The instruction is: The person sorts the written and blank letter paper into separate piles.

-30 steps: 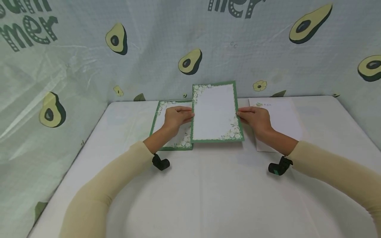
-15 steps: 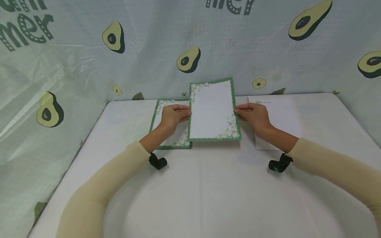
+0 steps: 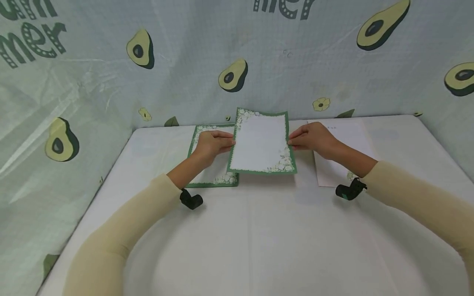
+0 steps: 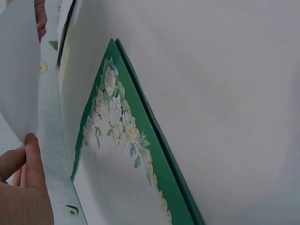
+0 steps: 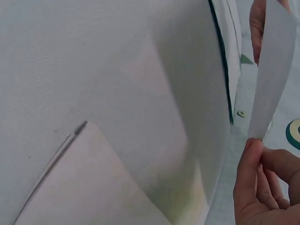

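A sheet of paper [image 3: 261, 142] with a green floral border is held up off the table between both hands. My left hand [image 3: 212, 146] pinches its left edge, and my right hand [image 3: 312, 140] pinches the right edge. The sheet bows slightly, and in both wrist views its plain white back [image 4: 18, 70] shows. Below my left hand lies a stack of matching green-bordered paper [image 4: 117, 136], partly covered by the hand and the raised sheet. Under my right hand and wrist is a pile of plainer whitish paper [image 3: 331, 170] with a small printed motif.
The white-covered table [image 3: 244, 238] stretches toward the front. A hanging cloth [image 3: 185, 74] printed with avocados stands behind the table and along its left side. Small black cameras are strapped at both wrists, such as the left camera [image 3: 191, 200].
The held sheet has shifted a little left, and its top edge has dipped lower. My right hand has moved slightly left with it; both hands keep their pinch.
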The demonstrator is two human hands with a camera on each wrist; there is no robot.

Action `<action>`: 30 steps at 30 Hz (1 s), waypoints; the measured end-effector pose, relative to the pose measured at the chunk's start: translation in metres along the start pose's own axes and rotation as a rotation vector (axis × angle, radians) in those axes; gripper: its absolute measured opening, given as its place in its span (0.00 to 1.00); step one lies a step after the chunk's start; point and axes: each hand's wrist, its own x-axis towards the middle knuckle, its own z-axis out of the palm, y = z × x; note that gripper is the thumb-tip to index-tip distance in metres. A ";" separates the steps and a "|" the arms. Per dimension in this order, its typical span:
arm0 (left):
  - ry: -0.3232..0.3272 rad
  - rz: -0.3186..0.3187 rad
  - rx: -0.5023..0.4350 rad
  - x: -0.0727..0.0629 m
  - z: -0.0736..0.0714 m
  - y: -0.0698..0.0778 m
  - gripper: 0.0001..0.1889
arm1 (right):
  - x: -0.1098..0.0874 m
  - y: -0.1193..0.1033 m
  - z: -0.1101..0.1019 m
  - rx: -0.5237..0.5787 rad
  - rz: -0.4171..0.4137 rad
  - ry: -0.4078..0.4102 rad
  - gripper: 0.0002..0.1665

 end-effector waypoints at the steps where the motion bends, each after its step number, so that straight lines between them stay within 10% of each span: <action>1: -0.006 -0.003 0.004 -0.001 -0.001 0.001 0.15 | 0.002 -0.002 -0.001 -0.017 0.000 -0.011 0.18; 16: -0.052 -0.024 0.025 -0.007 -0.011 0.011 0.17 | 0.013 -0.032 -0.004 -0.155 0.035 -0.191 0.13; 30: -0.034 -0.068 0.066 -0.014 -0.031 0.020 0.18 | 0.024 -0.045 0.014 -0.156 0.046 -0.173 0.11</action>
